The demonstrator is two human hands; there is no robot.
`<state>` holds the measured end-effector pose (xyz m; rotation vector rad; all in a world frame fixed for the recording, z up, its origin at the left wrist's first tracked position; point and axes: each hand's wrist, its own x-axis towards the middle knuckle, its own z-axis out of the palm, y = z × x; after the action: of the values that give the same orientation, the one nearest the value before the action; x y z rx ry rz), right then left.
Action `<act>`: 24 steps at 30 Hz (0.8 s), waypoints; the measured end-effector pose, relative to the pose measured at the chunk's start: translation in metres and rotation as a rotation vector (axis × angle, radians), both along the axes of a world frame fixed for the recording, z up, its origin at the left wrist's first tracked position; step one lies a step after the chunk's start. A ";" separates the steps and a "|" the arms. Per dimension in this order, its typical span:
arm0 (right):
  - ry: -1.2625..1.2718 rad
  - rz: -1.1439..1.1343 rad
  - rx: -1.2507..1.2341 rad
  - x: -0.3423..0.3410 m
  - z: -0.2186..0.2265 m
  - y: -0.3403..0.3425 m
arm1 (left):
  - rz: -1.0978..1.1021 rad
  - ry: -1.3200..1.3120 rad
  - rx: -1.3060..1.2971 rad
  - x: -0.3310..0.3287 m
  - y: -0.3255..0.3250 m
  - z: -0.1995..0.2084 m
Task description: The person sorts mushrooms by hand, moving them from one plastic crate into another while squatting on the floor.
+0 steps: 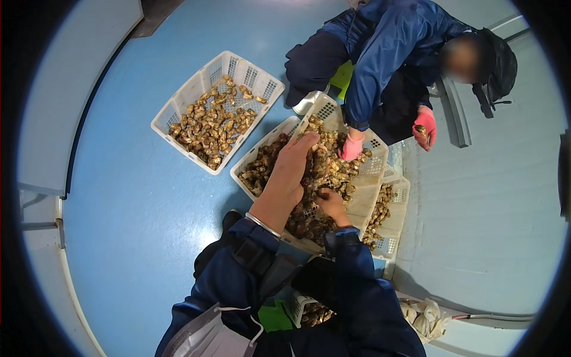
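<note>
My left hand (pixel 288 172) is closed around dark brown, knobby pieces (pixel 319 165), its thumb uppermost, above a white plastic crate (pixel 241 172). More brown lumpy pieces fill that crate; their exact kind is unclear. Lower and to the right, my right hand (pixel 334 206) has curled fingers among the pieces, their tips partly hidden. Overlapping on the right is a second white crate (pixel 372 178) of lighter golden-brown pieces. A co-worker's pink-gloved hand (pixel 352 147) reaches into it, while their other pink-gloved hand (pixel 423 129) holds one small piece.
Another white crate (pixel 160 124) of brown pieces stands on the blue floor (pixel 131 220) to the left. A further crate (pixel 399 205) lies under the right side. The co-worker (pixel 395 53) crouches opposite. Near my legs are a small crate (pixel 298 306) and a whitish bag (pixel 428 318).
</note>
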<state>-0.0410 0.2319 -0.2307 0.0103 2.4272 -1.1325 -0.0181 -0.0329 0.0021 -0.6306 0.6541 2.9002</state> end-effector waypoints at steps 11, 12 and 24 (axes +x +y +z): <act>-0.412 -0.412 -0.850 0.056 0.079 -0.019 | -0.018 -0.003 -0.028 0.010 -0.002 0.011; -0.379 -0.406 -0.808 0.057 0.083 -0.023 | -0.019 0.003 -0.030 0.010 -0.001 0.010; -0.216 -0.209 -0.772 0.058 0.082 -0.044 | 0.020 -0.006 -0.054 0.010 -0.001 -0.003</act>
<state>0.0170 0.1880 -0.1485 0.1357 1.7008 -1.9758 -0.0082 -0.0339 -0.0007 -0.6561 0.7325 2.9064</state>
